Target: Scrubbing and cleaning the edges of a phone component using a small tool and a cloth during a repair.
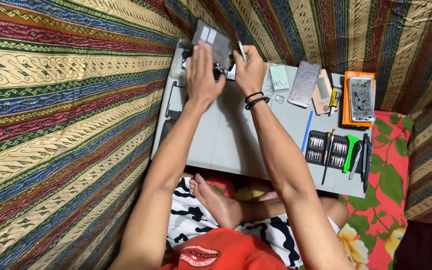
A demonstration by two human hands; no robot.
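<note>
Hands (203, 67) (250, 70) in closed grip on dark phone panel (215, 42), glitter case (304, 83), bit set (327, 149) aside.

Both bare arms reach straight forward, nearly parallel, elbows slightly bent. The left hand (202, 70) is raised with its back to the camera, fingers (203, 50) curled forward and closed in a grip. The right hand (250, 70) sits just beside it, almost touching, fingers likewise bent and gripping. Dark bands circle the right wrist. The person sits cross-legged, one bare foot turned sole-up between the forearms.
</note>
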